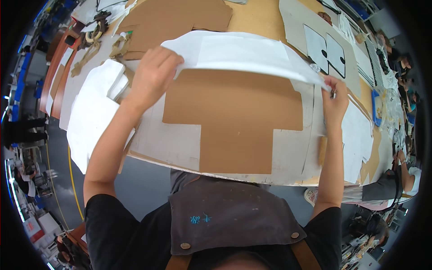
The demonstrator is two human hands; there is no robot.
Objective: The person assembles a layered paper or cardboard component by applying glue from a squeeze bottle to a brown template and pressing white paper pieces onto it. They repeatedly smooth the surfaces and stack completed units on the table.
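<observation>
Both hands have a closed grip on one white sheet (245, 54), lifted above the bench (261, 20). The left hand (150, 76) pinches its left edge, fingers curled over the top. Under the raised sheet lies a brown cardboard cutout (234, 117) on pale board. The right hand (335, 99) clamps the sheet's right corner between thumb and fingers. A stack of white pieces (96, 103) sits far left.

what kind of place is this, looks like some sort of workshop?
Probably a pattern-cutting or craft workshop. Both hands, left hand and right hand, hold up a white sheet over a brown cardboard template on a long worktable; the person wears a work apron.
</observation>
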